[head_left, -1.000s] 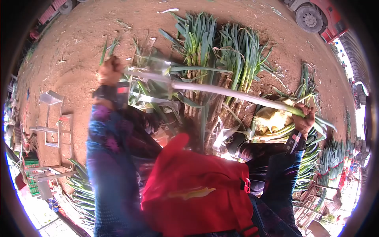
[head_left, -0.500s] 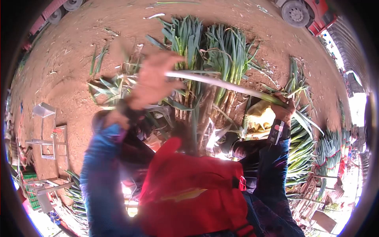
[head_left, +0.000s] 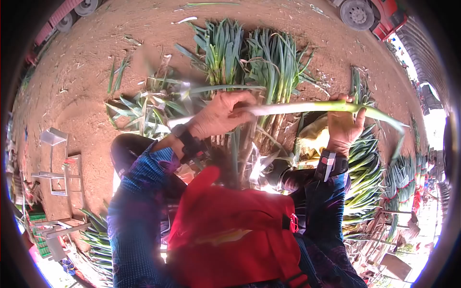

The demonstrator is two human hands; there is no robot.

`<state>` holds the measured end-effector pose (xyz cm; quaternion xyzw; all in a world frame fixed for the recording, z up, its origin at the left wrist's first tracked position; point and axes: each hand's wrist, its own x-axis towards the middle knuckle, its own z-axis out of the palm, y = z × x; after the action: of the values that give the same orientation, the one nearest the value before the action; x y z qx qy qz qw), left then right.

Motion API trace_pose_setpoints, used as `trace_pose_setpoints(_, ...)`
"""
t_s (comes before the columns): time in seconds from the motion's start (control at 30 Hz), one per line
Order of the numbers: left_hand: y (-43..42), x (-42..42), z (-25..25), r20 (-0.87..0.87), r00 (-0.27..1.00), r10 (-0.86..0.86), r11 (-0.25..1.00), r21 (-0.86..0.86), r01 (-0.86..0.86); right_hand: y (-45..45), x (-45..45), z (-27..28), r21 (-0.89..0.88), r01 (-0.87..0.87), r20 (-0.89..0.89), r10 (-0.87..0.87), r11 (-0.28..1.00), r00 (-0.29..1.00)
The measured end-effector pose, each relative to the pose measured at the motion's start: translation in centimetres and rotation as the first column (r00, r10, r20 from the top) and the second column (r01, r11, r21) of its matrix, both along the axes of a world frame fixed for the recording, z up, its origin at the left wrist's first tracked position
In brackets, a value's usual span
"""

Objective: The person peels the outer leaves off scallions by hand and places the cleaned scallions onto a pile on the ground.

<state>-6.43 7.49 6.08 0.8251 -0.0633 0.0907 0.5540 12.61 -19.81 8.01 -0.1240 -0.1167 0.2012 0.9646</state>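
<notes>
A long leek (head_left: 293, 108) lies nearly level across the view, its white stalk to the left and its green leaves bending down at the right. My left hand (head_left: 223, 113) is closed round the white stalk. Under the green part, my right hand (head_left: 343, 126) bears the leek against its palm, fingers behind it and thumb raised in front. Beyond the leek, two bundles of leeks, a left bundle (head_left: 222, 53) and a right bundle (head_left: 276, 62), lie on the ground. Loose leaves (head_left: 144, 113) are heaped left of my left hand.
A yellowish sack (head_left: 314, 139) sits below my right hand, beside a large pile of leeks (head_left: 362, 182). Metal frames (head_left: 58, 175) stand on the soil at the left. Vehicle wheels (head_left: 357, 14) show at the top. A red apron (head_left: 230, 235) covers my front.
My left hand has come in from the far left and closed on the white stalk. My right hand has turned, its thumb now raised. The view has shifted slightly.
</notes>
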Motion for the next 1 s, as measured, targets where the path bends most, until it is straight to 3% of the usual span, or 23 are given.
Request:
trace_pose_setpoints(0.07, -0.4, -0.1, 0.5, -0.267, 0.954, -0.134, 0.956, -0.290, 0.053, -0.1, 0.6, -0.2, 0.014, 0.002, 0.064, -0.003, 1.000, 0.998)
trace_pose_setpoints(0.17, -1.6, 0.7, -1.9, 0.006, 1.000, 0.025, 0.993, -0.119, -0.024, 0.0, 1.7, -0.2, -0.019, 0.040, 0.123, -0.037, 0.999, 0.992)
trace_pose_setpoints(0.27, -2.7, 1.2, -1.4, 0.060, 0.996, 0.064, 0.996, -0.060, -0.060, 0.8, 0.9, 1.0, -0.055, 0.078, 0.134, -0.070, 0.995, 0.989)
trace_pose_setpoints(0.57, -3.8, 2.4, -2.2, 0.115, 0.990, 0.079, 0.987, 0.134, -0.094, 0.8, 0.6, 0.8, -0.093, 0.131, 0.090, -0.122, 0.987, 0.988)
trace_pose_setpoints(0.97, -3.7, 2.8, -3.9, 0.266, 0.954, 0.138, 0.964, 0.186, -0.191, 0.7, 0.4, 0.3, -0.148, 0.225, 0.013, -0.225, 0.963, 0.974)
trace_pose_setpoints(1.0, -3.6, 2.6, -3.8, 0.215, 0.964, 0.153, 0.979, 0.102, -0.178, 0.6, 0.4, 0.2, -0.168, 0.245, 0.004, -0.248, 0.955, 0.969)
